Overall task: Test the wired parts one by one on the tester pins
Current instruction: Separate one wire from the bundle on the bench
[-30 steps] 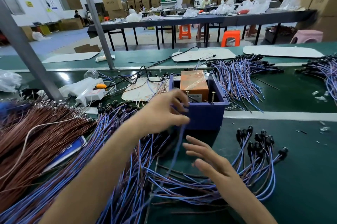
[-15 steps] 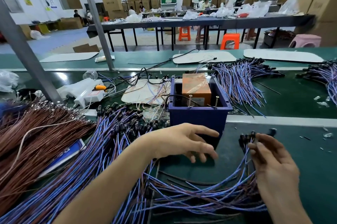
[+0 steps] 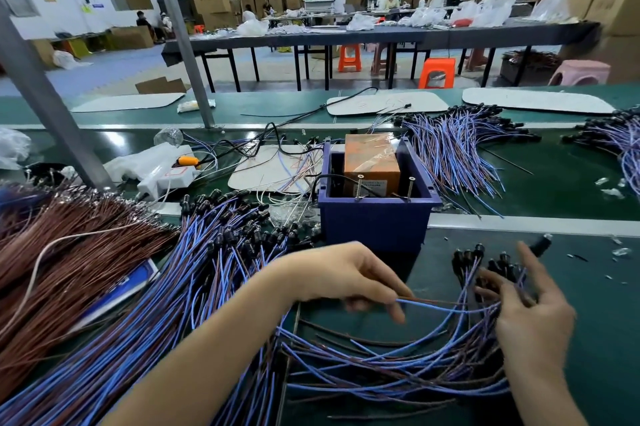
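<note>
The green table [image 3: 588,304] has bare room only at the right, past the right hand [image 3: 530,318], and in a small patch between the two hands. To the left it is crowded: a big pile of blue wires [image 3: 166,304] runs under the left forearm, with brown wires [image 3: 52,252] beyond it against the left edge. A pale strip [image 3: 519,223] crosses the table behind the hands, and the blue box [image 3: 374,224] of the tester stands across it, its front wall just beyond the left hand [image 3: 343,276]. Inside the box sits an orange block [image 3: 370,162], and two screw pins [image 3: 358,187] stand upright at its near rim. The left hand pinches the end of one wired part [image 3: 436,308] between thumb and fingers. This thin blue and brown pair arcs low over the table to the right hand, well short of the pins. The right hand is spread wide, forefinger straight, its fingers resting on a small bundle [image 3: 398,377] of such parts with black caps at the far end. The caps cluster near its fingertips.
</note>
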Available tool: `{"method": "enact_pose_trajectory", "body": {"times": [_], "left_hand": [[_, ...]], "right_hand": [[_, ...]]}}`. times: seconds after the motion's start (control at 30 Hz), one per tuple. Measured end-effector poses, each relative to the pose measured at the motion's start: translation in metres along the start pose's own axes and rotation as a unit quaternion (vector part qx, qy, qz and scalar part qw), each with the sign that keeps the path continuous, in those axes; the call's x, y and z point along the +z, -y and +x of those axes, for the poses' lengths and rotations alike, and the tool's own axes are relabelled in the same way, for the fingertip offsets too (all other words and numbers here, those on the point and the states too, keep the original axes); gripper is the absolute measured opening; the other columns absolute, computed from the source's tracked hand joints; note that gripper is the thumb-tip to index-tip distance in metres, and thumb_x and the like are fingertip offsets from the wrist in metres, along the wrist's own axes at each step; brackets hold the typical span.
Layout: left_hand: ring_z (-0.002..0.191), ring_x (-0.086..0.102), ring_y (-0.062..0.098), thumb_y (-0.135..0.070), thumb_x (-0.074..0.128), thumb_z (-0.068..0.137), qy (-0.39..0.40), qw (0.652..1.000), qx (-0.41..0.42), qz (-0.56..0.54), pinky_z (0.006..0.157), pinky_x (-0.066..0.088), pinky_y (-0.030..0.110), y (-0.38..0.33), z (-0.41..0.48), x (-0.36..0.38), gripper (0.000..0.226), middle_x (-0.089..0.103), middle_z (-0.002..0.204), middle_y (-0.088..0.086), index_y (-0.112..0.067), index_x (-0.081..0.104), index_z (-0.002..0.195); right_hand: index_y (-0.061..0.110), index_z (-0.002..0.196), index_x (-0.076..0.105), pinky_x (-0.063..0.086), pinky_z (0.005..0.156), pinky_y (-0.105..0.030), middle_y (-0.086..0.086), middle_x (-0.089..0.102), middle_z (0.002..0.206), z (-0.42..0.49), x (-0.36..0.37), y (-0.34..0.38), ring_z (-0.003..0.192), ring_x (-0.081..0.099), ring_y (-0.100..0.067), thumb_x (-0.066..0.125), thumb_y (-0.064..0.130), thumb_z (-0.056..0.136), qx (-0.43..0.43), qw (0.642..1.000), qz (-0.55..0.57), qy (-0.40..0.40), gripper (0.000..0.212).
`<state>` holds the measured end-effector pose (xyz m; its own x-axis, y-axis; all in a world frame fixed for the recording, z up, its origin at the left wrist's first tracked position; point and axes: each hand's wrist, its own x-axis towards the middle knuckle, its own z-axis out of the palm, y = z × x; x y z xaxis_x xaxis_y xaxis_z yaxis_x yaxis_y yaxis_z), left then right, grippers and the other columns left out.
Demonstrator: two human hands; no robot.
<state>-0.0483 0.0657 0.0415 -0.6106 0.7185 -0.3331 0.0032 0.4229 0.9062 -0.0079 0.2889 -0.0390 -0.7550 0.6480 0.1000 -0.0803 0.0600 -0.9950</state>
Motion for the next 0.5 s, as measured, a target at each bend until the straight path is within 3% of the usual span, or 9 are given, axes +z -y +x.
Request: {"method": "enact_pose_trajectory", "body": {"times": [0.03,0.1,0.13,0.2,0.27,0.37,0.5], "left_hand": [[0.047,0.04,0.004,-0.003,0.053,0.095,-0.002,1.0,0.003,0.023,0.045,0.037,0.014,-0.001,-0.005,-0.009,0.026,0.072,0.083,-0.004,0.002,0.062,0.119],[0.046,0.04,0.005,-0.005,0.055,0.094,-0.002,0.999,0.009,0.05,0.045,0.037,0.014,0.0,-0.016,-0.026,0.022,0.073,0.084,-0.002,-0.003,0.066,0.113],[0.046,0.041,0.005,-0.006,0.056,0.094,-0.008,0.999,0.013,0.048,0.045,0.037,0.013,0.001,-0.021,-0.034,0.021,0.073,0.084,-0.001,-0.006,0.068,0.11],[0.047,0.046,0.005,-0.009,0.06,0.091,-0.041,0.999,0.027,0.004,0.046,0.04,0.013,0.002,-0.029,-0.046,0.015,0.072,0.08,0.001,-0.012,0.072,0.1],[0.048,0.053,0.005,-0.015,0.069,0.083,-0.086,0.989,0.059,-0.102,0.046,0.044,0.012,0.003,-0.033,-0.053,0.007,0.069,0.072,0.003,-0.015,0.075,0.086],[0.051,0.06,0.004,-0.016,0.076,0.072,-0.139,0.949,0.126,-0.253,0.045,0.048,0.01,0.003,-0.027,-0.05,0.003,0.067,0.066,0.002,-0.016,0.075,0.075],[0.053,0.063,0.003,-0.016,0.064,0.074,-0.201,0.915,0.15,-0.316,0.047,0.05,0.011,0.002,-0.009,-0.035,0.013,0.069,0.066,0.0,-0.015,0.077,0.074]], "right_hand": [[0.041,0.128,0.055,0.041,0.038,-0.012,0.0,0.072,0.1,0.002,-0.003,-0.003,0.049,0.06,0.0,0.048,-0.009,0.091,-0.027,0.998,-0.064,-0.006,0.062],[0.031,0.124,0.063,0.046,0.055,-0.012,-0.008,0.067,0.118,0.004,-0.005,-0.004,0.057,0.058,-0.002,0.047,-0.014,0.086,-0.086,0.983,-0.159,-0.012,0.061],[0.025,0.121,0.066,0.051,0.069,-0.018,-0.012,0.064,0.123,0.004,-0.005,-0.002,0.067,0.062,-0.009,0.047,-0.017,0.083,-0.111,0.976,-0.187,-0.016,0.059],[0.015,0.114,0.07,0.052,0.091,-0.045,-0.019,0.061,0.125,0.0,-0.003,0.001,0.095,0.062,-0.036,0.046,-0.023,0.078,-0.137,0.966,-0.22,-0.014,0.058],[0.01,0.107,0.072,0.046,0.096,-0.053,-0.021,0.062,0.121,-0.002,-0.002,0.0,0.112,0.052,-0.04,0.045,-0.027,0.075,-0.159,0.956,-0.245,0.022,0.055],[0.007,0.098,0.073,0.036,0.104,-0.048,-0.019,0.065,0.116,-0.003,0.001,-0.007,0.124,0.041,-0.033,0.048,-0.025,0.077,-0.17,0.94,-0.284,0.078,0.046],[0.011,0.099,0.074,0.021,0.108,-0.051,-0.018,0.049,0.141,-0.008,0.006,-0.008,0.139,0.021,-0.036,0.06,-0.008,0.082,-0.152,0.902,-0.393,0.093,0.029]]}}
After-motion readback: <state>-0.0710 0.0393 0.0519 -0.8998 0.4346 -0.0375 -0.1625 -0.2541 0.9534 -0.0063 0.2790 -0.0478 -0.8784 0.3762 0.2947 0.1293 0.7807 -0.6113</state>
